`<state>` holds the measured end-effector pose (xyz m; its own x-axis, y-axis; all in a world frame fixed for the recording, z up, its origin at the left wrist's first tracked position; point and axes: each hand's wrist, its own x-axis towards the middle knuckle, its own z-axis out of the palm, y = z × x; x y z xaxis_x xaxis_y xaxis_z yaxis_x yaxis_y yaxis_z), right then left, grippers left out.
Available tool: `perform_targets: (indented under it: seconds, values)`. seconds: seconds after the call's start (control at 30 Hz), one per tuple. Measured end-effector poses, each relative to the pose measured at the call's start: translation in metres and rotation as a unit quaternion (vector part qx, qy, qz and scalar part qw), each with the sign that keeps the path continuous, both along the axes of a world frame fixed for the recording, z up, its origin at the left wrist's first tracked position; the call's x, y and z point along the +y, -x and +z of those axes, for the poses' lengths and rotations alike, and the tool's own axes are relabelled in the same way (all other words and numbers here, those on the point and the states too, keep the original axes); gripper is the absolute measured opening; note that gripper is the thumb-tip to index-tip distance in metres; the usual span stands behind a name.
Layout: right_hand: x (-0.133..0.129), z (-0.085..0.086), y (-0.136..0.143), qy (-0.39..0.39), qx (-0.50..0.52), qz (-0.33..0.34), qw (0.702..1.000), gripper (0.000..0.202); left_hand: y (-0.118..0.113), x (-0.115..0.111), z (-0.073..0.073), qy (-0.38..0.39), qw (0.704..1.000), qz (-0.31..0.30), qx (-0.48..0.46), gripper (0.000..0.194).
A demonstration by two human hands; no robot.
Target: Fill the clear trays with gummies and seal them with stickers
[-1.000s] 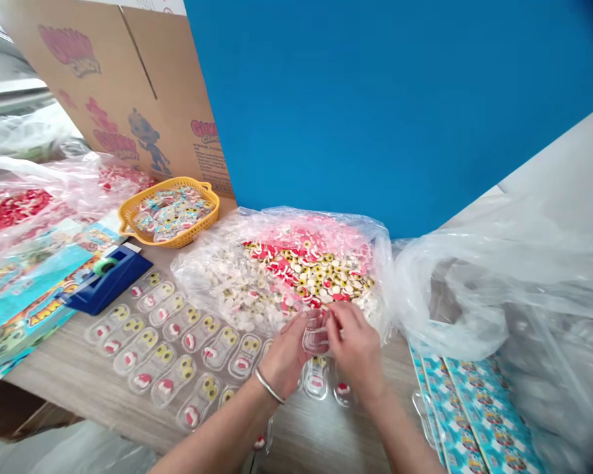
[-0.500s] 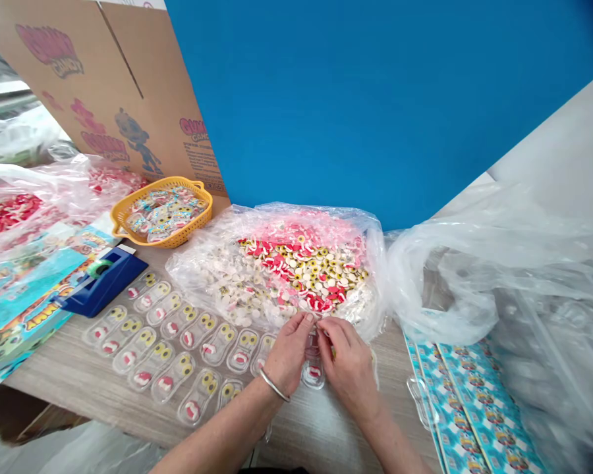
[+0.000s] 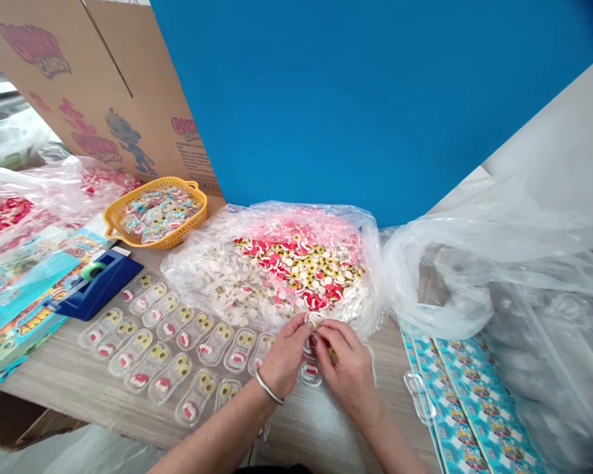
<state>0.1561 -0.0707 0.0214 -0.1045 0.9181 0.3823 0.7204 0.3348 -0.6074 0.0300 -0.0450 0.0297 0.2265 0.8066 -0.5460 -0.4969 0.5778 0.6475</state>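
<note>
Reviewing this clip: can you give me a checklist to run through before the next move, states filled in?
1. Small clear plastic tray held by the left hand: ok, between thumb and fingers.
2. Grip of the right hand: cannot tell; its fingertips overlap the tray.
3. Contents of that tray: cannot tell; fingers cover most of it.
4. Clear plastic bag of red, white and yellow pieces near the hands: ok, just beyond them.
5. Yellow plastic basket upright: ok.
</note>
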Motion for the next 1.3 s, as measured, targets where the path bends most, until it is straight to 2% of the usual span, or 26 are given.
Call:
perform_targets:
  seconds: [0.13, 0.3, 0.4, 0.47, 0.57, 0.67, 0.73, 0.83, 0.9, 0.97, 1.07, 1.2, 1.3]
  values:
    - [0.002, 0.009, -0.002, 0.084, 0.006, -0.053, 0.995, 0.015, -0.001, -0.004, 0.002, -0.024, 0.999, -0.034, -0.010, 0.022]
    - [0.009, 0.014, -0.002, 0.172, 0.027, -0.092, 0.981, 0.014, 0.000, -0.011, 0.001, -0.068, 0.995, -0.061, 0.047, 0.022]
    - [0.012, 0.016, -0.001, 0.158, 0.042, -0.087, 0.983, 0.009, 0.003, -0.015, -0.001, -0.065, 0.993, -0.081, 0.059, 0.026]
    - [0.013, 0.017, 0.000, 0.139, 0.048, -0.055, 0.988, 0.015, 0.005, -0.016, -0.001, -0.065, 0.993, -0.079, 0.066, 0.029]
    - [0.016, 0.016, 0.001, 0.135, 0.082, -0.024, 0.987, 0.012, 0.007, -0.016, 0.001, -0.054, 0.994, -0.066, 0.064, 0.033]
    - [0.025, 0.013, -0.001, 0.159, 0.174, -0.037, 0.971, 0.011, 0.009, -0.014, 0.002, -0.032, 0.997, -0.061, 0.039, 0.038]
    - [0.033, 0.013, -0.005, 0.158, 0.198, -0.066, 0.965, 0.013, 0.010, -0.013, 0.002, -0.020, 0.998, -0.052, 0.033, 0.037]
    - [0.041, 0.018, -0.011, 0.119, 0.090, -0.100, 0.984, 0.018, 0.011, -0.012, 0.001, -0.002, 0.999, -0.030, 0.038, 0.032]
    - [0.039, 0.021, -0.012, 0.100, 0.015, -0.054, 0.993, 0.017, 0.011, -0.012, 0.000, 0.004, 0.999, -0.023, 0.041, 0.031]
    - [0.033, 0.022, -0.010, 0.092, -0.015, 0.013, 0.996, 0.015, 0.011, -0.012, 0.000, -0.002, 0.999, -0.019, 0.045, 0.031]
    - [0.022, 0.013, -0.003, 0.096, -0.025, 0.040, 0.994, 0.013, 0.010, -0.012, -0.003, -0.018, 0.999, -0.013, 0.045, 0.032]
    - [0.015, -0.003, 0.002, 0.101, 0.035, -0.009, 0.994, 0.007, 0.007, -0.012, -0.005, -0.010, 0.999, -0.013, 0.038, 0.033]
    - [0.012, -0.006, 0.004, 0.075, 0.051, -0.038, 0.995, 0.005, 0.005, -0.013, -0.006, 0.004, 0.999, -0.020, 0.033, 0.032]
